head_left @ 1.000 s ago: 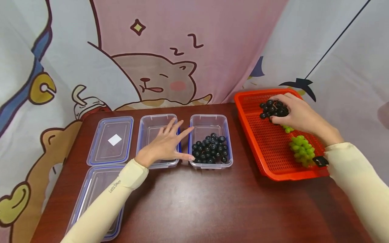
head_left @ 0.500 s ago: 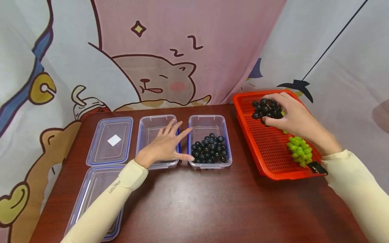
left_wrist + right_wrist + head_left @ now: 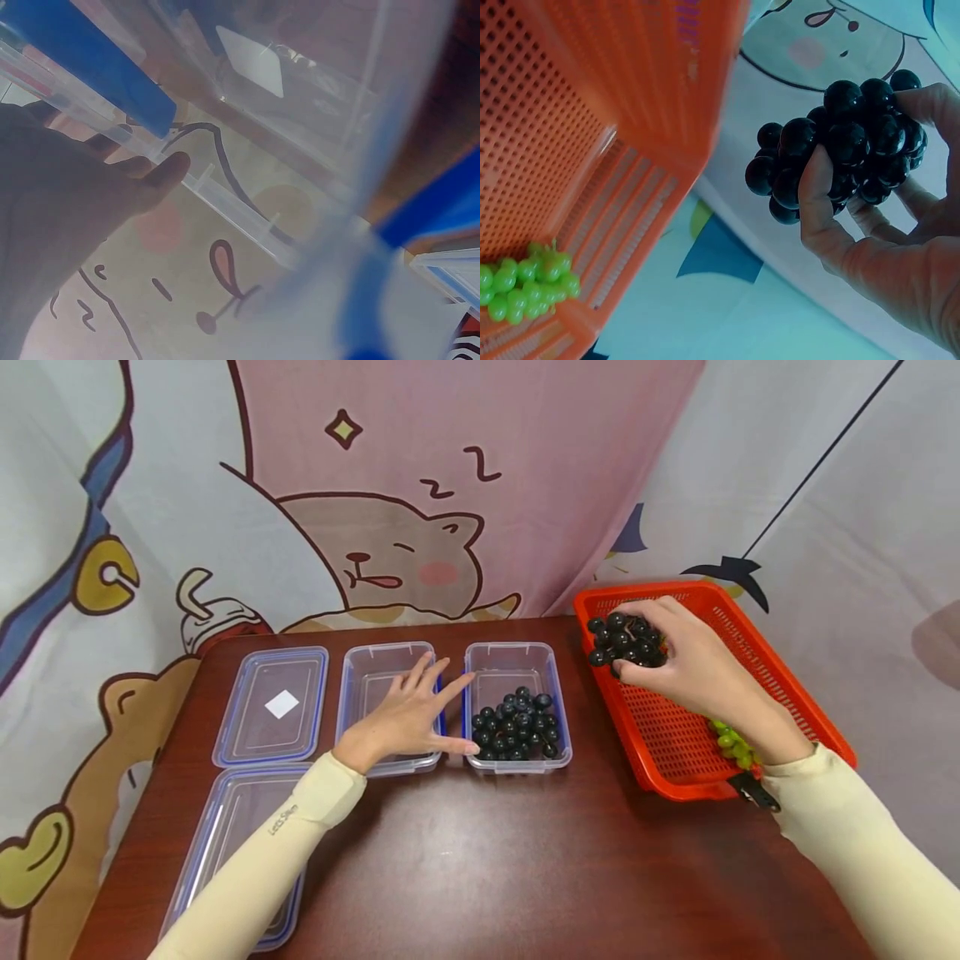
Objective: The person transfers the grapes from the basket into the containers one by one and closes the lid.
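My right hand (image 3: 690,664) holds a bunch of black grapes (image 3: 626,639) between thumb and fingers, above the left edge of the red plastic basket (image 3: 637,752). The right wrist view shows the fingers curled round this bunch (image 3: 855,139). Green grapes (image 3: 731,743) lie in the basket, partly hidden under my right forearm. My left hand (image 3: 405,714), fingers spread, lies across a clear box (image 3: 363,693), with the thumb at the edge of a second clear box (image 3: 487,664). More black grapes (image 3: 517,727) fill the near part of that second box.
Two clear lids with blue seals lie at the left: a far lid (image 3: 255,727) with a white label, and a near lid (image 3: 225,818) partly under my left sleeve. A printed curtain (image 3: 562,468) hangs right behind the brown table (image 3: 480,868).
My right hand has carried the black grapes leftward across the basket to its left rim. The forearm now covers more of the green grapes. My left hand stays in place.
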`<move>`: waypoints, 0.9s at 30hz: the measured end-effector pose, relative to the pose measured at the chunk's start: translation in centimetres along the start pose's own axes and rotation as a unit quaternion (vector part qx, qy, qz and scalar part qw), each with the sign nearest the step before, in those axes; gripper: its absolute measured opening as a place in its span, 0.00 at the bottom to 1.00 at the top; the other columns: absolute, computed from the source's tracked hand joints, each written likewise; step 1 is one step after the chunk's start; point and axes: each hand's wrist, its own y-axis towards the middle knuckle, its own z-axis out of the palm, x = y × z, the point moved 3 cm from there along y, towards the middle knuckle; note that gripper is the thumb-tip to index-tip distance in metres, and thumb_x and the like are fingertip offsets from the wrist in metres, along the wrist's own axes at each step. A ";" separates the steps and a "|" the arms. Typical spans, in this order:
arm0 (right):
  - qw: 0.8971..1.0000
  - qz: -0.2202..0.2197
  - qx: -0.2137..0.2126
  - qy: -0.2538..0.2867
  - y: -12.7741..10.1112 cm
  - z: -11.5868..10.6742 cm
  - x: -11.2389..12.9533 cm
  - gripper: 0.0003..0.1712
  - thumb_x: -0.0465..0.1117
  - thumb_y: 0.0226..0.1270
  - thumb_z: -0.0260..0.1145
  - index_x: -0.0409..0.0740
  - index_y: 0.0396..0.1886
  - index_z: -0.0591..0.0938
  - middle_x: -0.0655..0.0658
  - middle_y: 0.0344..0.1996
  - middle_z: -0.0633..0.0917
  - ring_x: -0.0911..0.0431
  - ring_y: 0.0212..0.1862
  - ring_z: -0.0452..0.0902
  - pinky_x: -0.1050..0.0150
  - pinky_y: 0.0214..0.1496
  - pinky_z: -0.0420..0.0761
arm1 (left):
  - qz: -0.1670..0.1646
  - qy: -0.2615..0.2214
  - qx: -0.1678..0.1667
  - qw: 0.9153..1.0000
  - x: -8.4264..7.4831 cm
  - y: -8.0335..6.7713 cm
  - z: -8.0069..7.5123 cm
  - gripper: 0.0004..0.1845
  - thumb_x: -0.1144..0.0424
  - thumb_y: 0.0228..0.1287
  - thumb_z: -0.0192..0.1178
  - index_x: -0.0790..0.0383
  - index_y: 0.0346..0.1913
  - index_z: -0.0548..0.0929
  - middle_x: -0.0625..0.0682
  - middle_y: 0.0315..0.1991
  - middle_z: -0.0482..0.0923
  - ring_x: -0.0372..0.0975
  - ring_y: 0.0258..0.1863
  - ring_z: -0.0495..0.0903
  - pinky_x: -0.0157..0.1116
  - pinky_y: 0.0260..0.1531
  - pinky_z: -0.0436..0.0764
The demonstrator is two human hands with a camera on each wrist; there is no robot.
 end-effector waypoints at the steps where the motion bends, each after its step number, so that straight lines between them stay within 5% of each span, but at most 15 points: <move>1: 1.000 -0.001 0.000 0.002 0.0 0.2 0.3 0.34 0.39 0.67 0.79 0.47 0.72 0.80 0.42 0.61 0.81 0.47 0.56 0.76 0.44 0.53 0.78 | 0.001 0.000 -0.001 1.000 0.0 0.0 0.0 0.61 0.25 0.63 0.69 0.47 0.90 0.55 0.68 0.87 0.45 0.64 0.86 0.35 0.75 0.74 0.53; 18: 0.999 0.002 0.015 0.049 1.4 3.8 4.0 0.34 0.41 0.69 0.76 0.50 0.74 0.79 0.45 0.60 0.80 0.47 0.58 0.76 0.39 0.59 0.81 | 0.002 0.003 -0.006 1.000 0.3 0.1 0.1 0.61 0.25 0.63 0.69 0.46 0.90 0.55 0.68 0.87 0.45 0.64 0.86 0.35 0.74 0.74 0.54; 27: 0.998 -0.004 0.023 0.063 2.0 6.2 5.2 0.33 0.42 0.69 0.76 0.51 0.73 0.80 0.45 0.55 0.79 0.48 0.52 0.77 0.44 0.55 0.83 | -0.002 0.002 -0.002 1.000 0.2 0.1 0.1 0.61 0.23 0.63 0.68 0.46 0.90 0.54 0.67 0.88 0.44 0.63 0.86 0.34 0.75 0.74 0.53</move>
